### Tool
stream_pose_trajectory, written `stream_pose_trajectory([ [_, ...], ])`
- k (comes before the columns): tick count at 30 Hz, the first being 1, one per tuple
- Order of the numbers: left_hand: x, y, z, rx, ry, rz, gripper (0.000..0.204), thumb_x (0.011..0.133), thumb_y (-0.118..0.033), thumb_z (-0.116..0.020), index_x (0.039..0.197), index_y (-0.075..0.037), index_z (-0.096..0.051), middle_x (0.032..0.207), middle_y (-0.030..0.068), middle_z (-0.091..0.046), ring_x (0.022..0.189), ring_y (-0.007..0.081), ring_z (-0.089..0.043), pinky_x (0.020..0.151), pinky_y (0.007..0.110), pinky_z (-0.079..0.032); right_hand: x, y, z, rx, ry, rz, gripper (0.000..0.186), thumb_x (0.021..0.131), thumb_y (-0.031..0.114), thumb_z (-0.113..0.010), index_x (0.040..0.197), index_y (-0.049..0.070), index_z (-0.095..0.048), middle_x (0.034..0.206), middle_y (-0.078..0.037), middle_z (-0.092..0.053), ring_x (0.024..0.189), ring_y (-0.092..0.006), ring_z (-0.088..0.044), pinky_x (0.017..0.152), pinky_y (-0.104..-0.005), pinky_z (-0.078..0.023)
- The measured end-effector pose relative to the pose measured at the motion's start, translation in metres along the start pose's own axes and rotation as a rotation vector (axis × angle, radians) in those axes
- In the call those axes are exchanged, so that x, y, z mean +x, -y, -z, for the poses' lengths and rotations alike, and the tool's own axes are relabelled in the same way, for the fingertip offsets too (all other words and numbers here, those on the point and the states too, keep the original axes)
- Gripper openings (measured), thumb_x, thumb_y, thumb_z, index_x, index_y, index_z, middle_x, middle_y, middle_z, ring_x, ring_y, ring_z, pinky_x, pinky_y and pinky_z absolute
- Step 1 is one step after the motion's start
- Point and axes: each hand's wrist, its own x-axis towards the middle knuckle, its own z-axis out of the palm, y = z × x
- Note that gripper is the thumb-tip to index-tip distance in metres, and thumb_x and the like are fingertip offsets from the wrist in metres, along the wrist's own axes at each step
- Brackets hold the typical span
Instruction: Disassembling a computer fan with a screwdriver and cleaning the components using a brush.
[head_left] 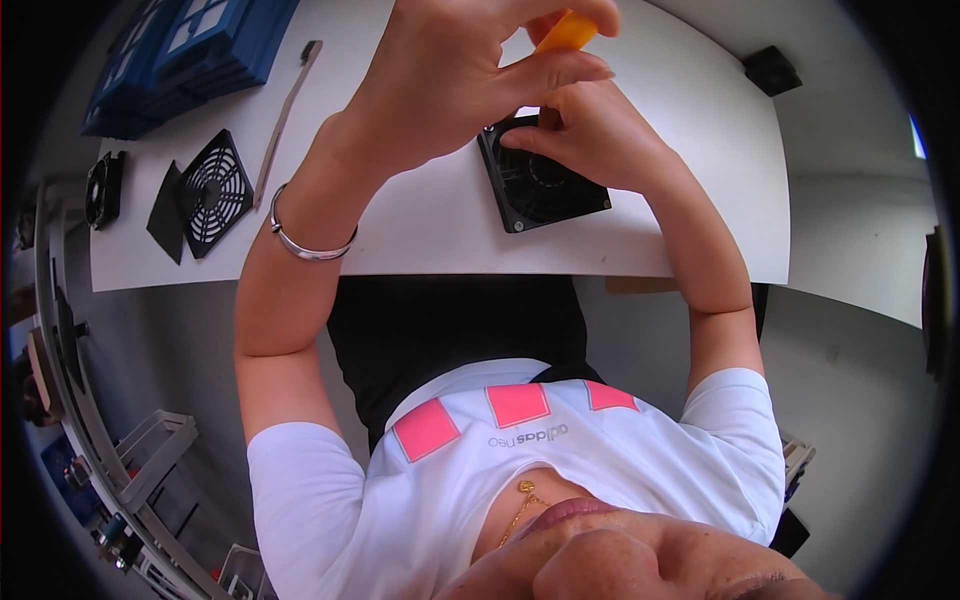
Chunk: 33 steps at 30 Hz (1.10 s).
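Observation:
Raised over the white table (420,235), my left hand (450,85) pinches a yellow-orange piece (568,32) between thumb and fingers. Fingers and the upper picture edge hide much of that piece, so its kind does not show. Under it, a square black cooling fan (545,195) lies near the table's front edge, with a screw visible at its near corner. My right hand (595,135) is closed on the fan's far side, thumb across its top. The left hand covers part of the fan's far edge.
To the left lie a round-patterned black fan grille (215,195), a dark flat square (170,215), another black fan (103,190) and a long-handled brush (288,120). Blue drawer boxes (200,60) stand at the far left. A black square part (772,70) sits at the right edge.

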Motion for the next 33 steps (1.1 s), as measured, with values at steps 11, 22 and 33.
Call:
stream_pose_trajectory([
  [11, -0.015, 0.010, -0.006, 0.077, 0.039, 0.029, 0.025, 0.089, -0.028, -0.077, 0.099, -0.007, -0.068, 0.087, 0.0103, -0.068, 0.074, 0.0196, -0.066, 0.060, 0.025, -0.051, 0.007, -0.006, -0.019, 0.257, -0.148, 0.041, 0.015, 0.086, 0.017, -0.077, 0.095, 0.005, -0.074, 0.073, -0.010, -0.067, 0.063, -0.0215, -0.061, 0.061, -0.0352, -0.048],
  [22, -0.009, 0.011, -0.005, -0.091, 0.009, 0.066, 0.031, 0.088, -0.023, -0.079, 0.111, -0.006, -0.069, 0.096, 0.0093, -0.073, 0.070, 0.0188, -0.069, 0.063, 0.026, -0.056, 0.007, -0.013, -0.005, 0.293, -0.038, 0.032, 0.018, 0.087, 0.012, -0.070, 0.103, 0.003, -0.072, 0.071, -0.009, -0.067, 0.062, -0.0176, -0.066, 0.061, -0.0308, -0.052],
  [33, -0.004, -0.006, -0.001, 0.293, -0.064, 0.170, 0.019, 0.093, -0.018, -0.073, 0.105, -0.005, -0.065, 0.094, 0.0097, -0.070, 0.071, 0.0206, -0.067, 0.061, 0.027, -0.054, 0.009, -0.012, 0.000, 0.324, 0.036, 0.042, 0.016, 0.087, 0.011, -0.072, 0.102, 0.007, -0.074, 0.069, -0.007, -0.067, 0.063, -0.0133, -0.066, 0.059, -0.0293, -0.048],
])
